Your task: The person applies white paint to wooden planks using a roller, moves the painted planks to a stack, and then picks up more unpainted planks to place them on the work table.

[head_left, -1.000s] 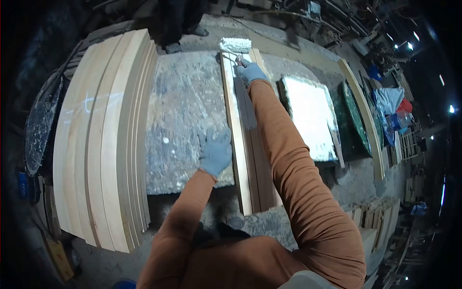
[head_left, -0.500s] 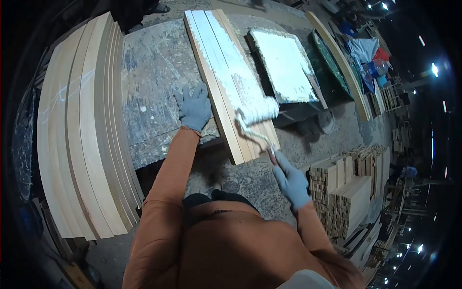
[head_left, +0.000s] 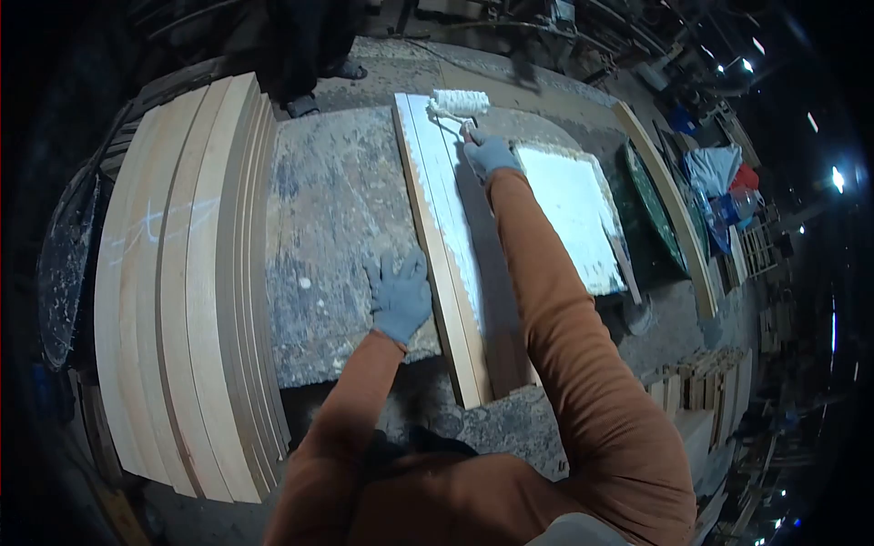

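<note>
Roller [head_left: 461, 102], gripped in R hand [head_left: 492, 155], now at boards' [head_left: 452, 291] far end vs near end b4, axis x-wise, handle [head_left: 467, 128] twd wearer; L hand [head_left: 401, 293] spread alongside.

plank stack [head_left: 182, 273]: left of desk [head_left: 332, 209] | boards [head_left: 451, 264]: on desk, near ends past its edge | roller [head_left: 462, 102]: at boards' far end | tray [head_left: 609, 205]: right of boards | beam [head_left: 673, 209]: right of tray | woodpile [head_left: 703, 387]: near right
</note>
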Demonstrator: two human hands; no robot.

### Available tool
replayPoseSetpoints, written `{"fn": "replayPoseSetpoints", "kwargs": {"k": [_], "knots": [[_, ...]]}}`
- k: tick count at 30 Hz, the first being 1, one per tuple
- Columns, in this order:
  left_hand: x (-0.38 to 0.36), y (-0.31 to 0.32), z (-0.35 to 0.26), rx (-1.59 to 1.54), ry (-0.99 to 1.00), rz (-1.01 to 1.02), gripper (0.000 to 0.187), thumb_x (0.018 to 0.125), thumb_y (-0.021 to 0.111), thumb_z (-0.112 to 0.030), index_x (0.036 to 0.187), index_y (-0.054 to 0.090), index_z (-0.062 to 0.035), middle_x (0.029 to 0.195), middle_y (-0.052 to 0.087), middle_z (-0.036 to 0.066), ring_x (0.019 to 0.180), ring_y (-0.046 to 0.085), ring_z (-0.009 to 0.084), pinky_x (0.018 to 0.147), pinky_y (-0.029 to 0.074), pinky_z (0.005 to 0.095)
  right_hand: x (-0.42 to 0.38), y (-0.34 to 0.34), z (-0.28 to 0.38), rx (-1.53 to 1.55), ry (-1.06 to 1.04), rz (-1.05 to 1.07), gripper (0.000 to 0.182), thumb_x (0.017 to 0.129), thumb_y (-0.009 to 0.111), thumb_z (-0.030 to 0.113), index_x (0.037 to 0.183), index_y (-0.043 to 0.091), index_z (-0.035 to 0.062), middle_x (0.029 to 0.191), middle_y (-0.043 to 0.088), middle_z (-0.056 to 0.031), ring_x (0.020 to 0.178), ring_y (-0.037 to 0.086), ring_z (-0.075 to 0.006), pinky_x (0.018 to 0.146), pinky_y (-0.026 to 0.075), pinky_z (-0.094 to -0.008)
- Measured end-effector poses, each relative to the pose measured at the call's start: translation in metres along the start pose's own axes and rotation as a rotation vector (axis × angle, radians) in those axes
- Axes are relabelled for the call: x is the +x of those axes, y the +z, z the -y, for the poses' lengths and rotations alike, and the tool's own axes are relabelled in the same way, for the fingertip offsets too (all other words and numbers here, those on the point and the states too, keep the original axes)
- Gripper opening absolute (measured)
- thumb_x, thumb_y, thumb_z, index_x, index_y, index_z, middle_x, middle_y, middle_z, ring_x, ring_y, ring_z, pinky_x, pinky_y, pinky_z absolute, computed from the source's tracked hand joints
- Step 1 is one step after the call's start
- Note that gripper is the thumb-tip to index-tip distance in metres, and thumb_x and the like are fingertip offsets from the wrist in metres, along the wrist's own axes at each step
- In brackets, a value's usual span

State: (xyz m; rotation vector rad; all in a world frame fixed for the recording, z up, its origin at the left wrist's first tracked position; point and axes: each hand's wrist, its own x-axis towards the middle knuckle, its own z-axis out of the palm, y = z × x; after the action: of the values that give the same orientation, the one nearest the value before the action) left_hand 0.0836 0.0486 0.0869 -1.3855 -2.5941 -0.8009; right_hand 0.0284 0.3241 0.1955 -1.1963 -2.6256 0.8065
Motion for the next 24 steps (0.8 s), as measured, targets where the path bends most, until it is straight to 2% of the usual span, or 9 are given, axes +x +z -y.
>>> {"fn": "replayPoseSetpoints", "kwargs": {"k": [5,11,13,15,18,19,20,21,24], "knots": [[0.002,0.0,0.002,-0.018,0.01,-0.047,0.045,0.076,0.048,-0.022,0.12,0.053,-0.0121,0.13,0.046,0.003,0.115,0.036,0.044,0.1,0.011,0.0649,0.044,0.012,0.013,0.041,0.018,0.021,0.046,0.086,0.04,0.048,0.124,0.05,0.0249,0.112,0.057,-0.0204,0.106,0.052,-0.04,0.089,0.041,-0.0434],[0.0,-0.002,0.0,-0.019,-0.008,-0.006,0.044,0.076,0.048,-0.023,0.119,0.054,-0.0117,0.13,0.047,0.003,0.115,0.037,0.0439,0.101,0.01,0.0641,-0.142,-0.02,-0.035,0.002,-0.116,0.04,0.046,0.087,0.043,0.046,0.129,0.045,0.0263,0.112,0.058,-0.0189,0.106,0.053,-0.0374,0.089,0.042,-0.0405],[0.0,0.0,0.0,-0.029,0.007,-0.059,0.045,0.076,0.049,-0.023,0.119,0.054,-0.0107,0.129,0.047,0.003,0.115,0.037,0.0439,0.101,0.01,0.0642,-0.158,-0.019,-0.05,0.033,-0.216,0.024,0.046,0.086,0.044,0.045,0.129,0.044,0.0268,0.112,0.058,-0.0186,0.106,0.053,-0.037,0.089,0.042,-0.0399],[0.001,-0.003,-0.002,-0.022,-0.003,-0.017,0.046,0.076,0.049,-0.023,0.12,0.053,-0.0094,0.13,0.047,0.004,0.116,0.037,0.0444,0.1,0.011,0.0652,-0.163,-0.023,-0.047,0.131,-0.1,0.126,0.045,0.086,0.046,0.04,0.129,0.044,0.0269,0.11,0.059,-0.0188,0.105,0.054,-0.0354,0.089,0.042,-0.0381],[-0.001,-0.002,-0.001,0.007,0.003,-0.006,0.046,0.076,0.049,-0.023,0.12,0.053,-0.0084,0.13,0.046,0.004,0.117,0.037,0.0441,0.1,0.012,0.0651,-0.085,-0.01,-0.024,0.098,-0.159,0.103,0.046,0.083,0.049,0.038,0.127,0.047,0.0261,0.1,0.062,-0.0206,0.091,0.06,-0.034,0.08,0.045,-0.0367],[0.0,0.001,0.0,0.011,0.007,-0.041,0.046,0.075,0.05,-0.023,0.119,0.054,-0.0088,0.131,0.046,0.003,0.116,0.037,0.0433,0.1,0.012,0.064,-0.06,-0.006,-0.002,0.147,-0.038,0.156,0.045,0.083,0.05,0.038,0.126,0.048,0.0267,0.095,0.062,-0.0212,0.084,0.062,-0.0316,0.077,0.046,-0.0365],[0.0,0.001,0.001,0.007,0.007,-0.035,0.046,0.076,0.049,-0.023,0.119,0.054,-0.009,0.131,0.045,0.004,0.116,0.036,0.0429,0.1,0.013,0.0638,-0.033,0.001,0.013,0.082,-0.104,0.094,0.045,0.082,0.051,0.036,0.126,0.049,0.0264,0.092,0.062,-0.0215,0.078,0.062,-0.0288,0.074,0.047,-0.0368],[-0.001,0.002,0.001,0.011,0.0,-0.038,0.046,0.076,0.049,-0.023,0.119,0.054,-0.009,0.131,0.045,0.004,0.116,0.036,0.0429,0.1,0.013,0.0638,-0.026,-0.006,0.043,0.172,-0.001,0.179,0.043,0.081,0.051,0.035,0.123,0.051,0.0234,0.091,0.062,-0.0215,0.08,0.062,-0.0284,0.073,0.046,-0.039],[0.0,0.003,0.003,0.01,0.003,-0.023,0.046,0.076,0.049,-0.023,0.119,0.054,-0.0092,0.131,0.046,0.003,0.117,0.036,0.0425,0.1,0.013,0.064,0.036,0.043,0.04,0.143,-0.11,0.074,0.035,0.083,0.049,0.033,0.113,0.054,0.0172,0.096,0.062,-0.0202,0.089,0.058,-0.0391,0.074,0.045,-0.042]]}}
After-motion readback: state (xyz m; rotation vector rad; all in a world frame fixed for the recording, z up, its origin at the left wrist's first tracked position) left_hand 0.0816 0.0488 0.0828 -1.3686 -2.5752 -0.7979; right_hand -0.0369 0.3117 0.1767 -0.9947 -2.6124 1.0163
